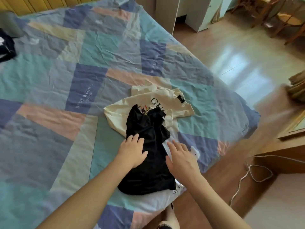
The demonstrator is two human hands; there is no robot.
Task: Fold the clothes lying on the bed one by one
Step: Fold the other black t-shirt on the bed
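Observation:
A crumpled black garment lies near the bed's front corner, partly over a cream T-shirt with dark lettering and a black neck label. My left hand rests flat on the black garment's left side, fingers straight. My right hand hovers or touches at the garment's right edge, fingers spread and straight, over a white patch of the bedcover. Neither hand grips anything.
The bed carries a patchwork cover in blue, teal, pink and cream. A dark garment lies at the far left edge. Wooden floor, a white cord and furniture are to the right.

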